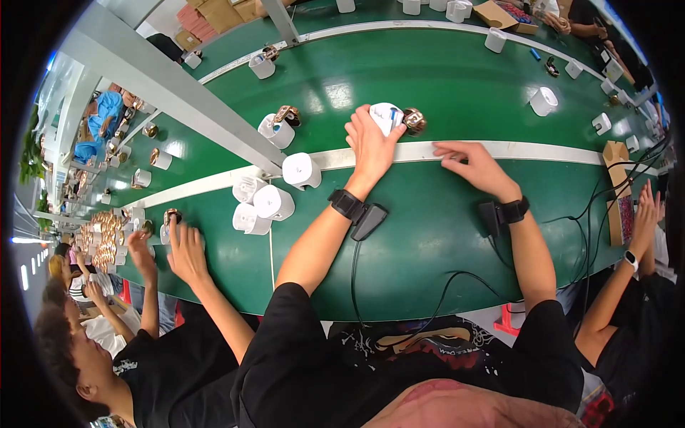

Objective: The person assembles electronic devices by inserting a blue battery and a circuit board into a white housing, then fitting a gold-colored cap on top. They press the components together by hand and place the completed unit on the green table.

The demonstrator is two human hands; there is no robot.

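Observation:
Past the white rail, my left hand (372,148) is closed round a white plastic housing (386,118) on the far green belt. Something blue shows at the housing's open face, and a shiny gold-brown round part (414,121) sits against its right side. My right hand (474,165) hovers near the rail, right of the housing; its fingers are apart and nothing is seen in them. Left of my left forearm, several white housings (274,202) stand grouped on the near green surface. Another housing (275,131) with a gold-brown part (287,116) stands beyond the rail.
A white post (185,85) slants down to the rail (528,150) at left. Black cables run from both my wristbands (347,205) across the table. Co-workers' hands (187,251) are busy at left and right. A cardboard box (616,192) stands at right.

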